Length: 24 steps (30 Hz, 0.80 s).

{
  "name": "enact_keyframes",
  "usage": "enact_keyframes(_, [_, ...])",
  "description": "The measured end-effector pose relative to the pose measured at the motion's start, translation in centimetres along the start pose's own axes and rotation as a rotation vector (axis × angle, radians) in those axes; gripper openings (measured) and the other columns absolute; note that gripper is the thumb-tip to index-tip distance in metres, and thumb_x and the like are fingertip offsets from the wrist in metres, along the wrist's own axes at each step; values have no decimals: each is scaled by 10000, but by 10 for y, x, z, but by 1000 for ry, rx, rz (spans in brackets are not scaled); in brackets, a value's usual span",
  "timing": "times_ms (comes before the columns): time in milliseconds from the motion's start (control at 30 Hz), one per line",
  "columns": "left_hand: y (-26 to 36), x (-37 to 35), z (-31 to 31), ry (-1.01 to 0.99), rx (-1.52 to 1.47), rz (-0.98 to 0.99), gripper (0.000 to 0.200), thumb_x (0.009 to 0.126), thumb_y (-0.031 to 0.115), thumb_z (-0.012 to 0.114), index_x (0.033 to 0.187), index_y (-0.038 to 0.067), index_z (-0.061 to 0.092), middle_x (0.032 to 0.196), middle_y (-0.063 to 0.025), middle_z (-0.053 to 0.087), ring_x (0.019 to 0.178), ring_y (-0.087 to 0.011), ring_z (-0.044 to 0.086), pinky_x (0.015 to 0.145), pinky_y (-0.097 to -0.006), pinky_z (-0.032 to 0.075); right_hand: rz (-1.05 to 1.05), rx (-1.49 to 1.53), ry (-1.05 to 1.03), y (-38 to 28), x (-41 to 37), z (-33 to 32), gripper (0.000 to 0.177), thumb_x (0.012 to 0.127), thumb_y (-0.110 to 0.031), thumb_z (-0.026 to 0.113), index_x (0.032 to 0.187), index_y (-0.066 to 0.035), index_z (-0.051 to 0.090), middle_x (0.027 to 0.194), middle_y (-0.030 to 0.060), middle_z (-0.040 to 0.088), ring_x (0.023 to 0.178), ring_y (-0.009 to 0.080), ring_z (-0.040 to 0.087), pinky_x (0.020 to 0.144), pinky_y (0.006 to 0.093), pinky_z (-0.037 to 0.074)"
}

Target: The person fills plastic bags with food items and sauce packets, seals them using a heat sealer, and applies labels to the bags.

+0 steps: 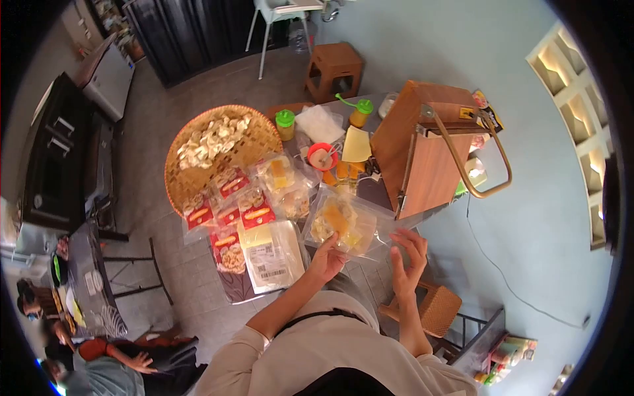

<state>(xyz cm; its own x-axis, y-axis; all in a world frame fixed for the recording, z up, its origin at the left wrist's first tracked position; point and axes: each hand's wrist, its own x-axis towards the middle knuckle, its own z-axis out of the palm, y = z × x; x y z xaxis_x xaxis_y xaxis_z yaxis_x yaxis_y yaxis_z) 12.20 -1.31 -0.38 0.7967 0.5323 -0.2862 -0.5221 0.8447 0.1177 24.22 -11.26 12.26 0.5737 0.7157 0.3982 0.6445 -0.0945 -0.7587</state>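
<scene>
Your left hand (329, 261) is closed on the bag (337, 221), thumb on top, seemingly to keep it level before you, near the box (432, 171). Your right hand (409, 259), half open, is at its edge; contact is unclear.

The round woven bamboo tray (259, 146) I see is golden tan, checked with darker brown, and the dried pieces (212, 140) on it are creamy white. My clear plastic bag (337, 223) shows pale yellow and orange. The small round bowl (335, 158) is red, the wooden box (429, 173) grained reddish brown, my cloth shirt (307, 350) beige.
</scene>
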Motion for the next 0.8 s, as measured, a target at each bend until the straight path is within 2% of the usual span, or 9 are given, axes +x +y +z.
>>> enact_keyframes(100, [-4, 7, 15, -54, -13, 4, 430, 886, 224, 504, 1259, 54, 376, 1229, -78, 484, 1120, -205, 476, 925, -335, 402, -146, -362, 48, -31, 3, 7, 191, 792, -49, 610, 980, -25, 631, 1028, 93, 576, 948, 134, 531, 725, 219, 435])
enact_keyframes(167, [-10, 16, 19, -93, -26, -12, 404, 888, 228, 505, 1241, 62, 398, 1185, -57, 523, 1064, -177, 523, 863, -307, 449, 244, 191, 104, -17, -11, 25, 165, 810, -72, 609, 956, 3, 611, 1134, 105, 521, 870, 120, 540, 713, 221, 439])
enact_keyframes(400, [-45, 22, 16, -356, 68, -119, 467, 874, 254, 517, 1296, 132, 362, 1332, -94, 362, 1239, -209, 334, 1016, -423, 314, 344, 509, 201, 39, -10, 8, 136, 823, -62, 609, 942, 3, 607, 877, 32, 618, 768, 56, 533, 673, 199, 426])
enact_keyframes(467, [-50, 27, -18, -492, 260, -107, 499, 866, 271, 525, 1312, 142, 344, 1379, -110, 291, 1282, -219, 270, 1038, -459, 280, 292, 599, 104, 38, 8, -18, 92, 835, -34, 584, 918, -1, 607, 766, -17, 613, 731, 40, 529, 667, 177, 410])
enact_keyframes(533, [-49, 43, -80, -242, 1059, 218, 732, 779, 317, 639, 1367, 141, 240, 1426, -125, 167, 1313, -243, 203, 1050, -521, 203, 246, 567, -51, 47, 22, -50, 70, 842, -27, 569, 901, -1, 595, 806, -8, 606, 749, 43, 524, 663, 178, 400])
enact_keyframes(600, [-17, 10, -18, 62, 318, 147, 1019, 621, 312, 778, 1395, 129, 141, 1441, -130, 108, 1319, -268, 184, 1043, -502, 209, 182, 552, -222, 47, 37, -79, 42, 841, 9, 545, 865, 7, 580, 873, 34, 612, 800, 68, 531, 683, 189, 398])
enact_keyframes(633, [-10, 15, -10, 58, 325, 158, 1019, 621, 312, 778, 1395, 129, 141, 1441, -130, 108, 1319, -268, 184, 1043, -502, 209, 171, 561, -224, 49, 45, -95, 42, 841, 9, 545, 865, 7, 580, 873, 34, 612, 800, 68, 531, 683, 189, 398])
enact_keyframes(700, [-9, 21, 4, -177, 1304, 468, 1199, 518, 287, 845, 1407, 141, 55, 1444, -125, 104, 1325, -269, 164, 1033, -425, 251, 20, 483, -546, 59, 55, -126, 40, 833, 25, 542, 845, 11, 577, 925, 67, 616, 851, 100, 548, 717, 219, 415])
enact_keyframes(800, [-48, 30, 87, -516, 1434, 400, 1072, 537, 245, 848, 1384, 106, 205, 1380, -118, 296, 1265, -244, 302, 1003, -369, 305, 14, 484, -748, 75, 65, -158, 51, 828, 29, 539, 810, 13, 583, 979, 93, 612, 895, 135, 560, 754, 258, 433])
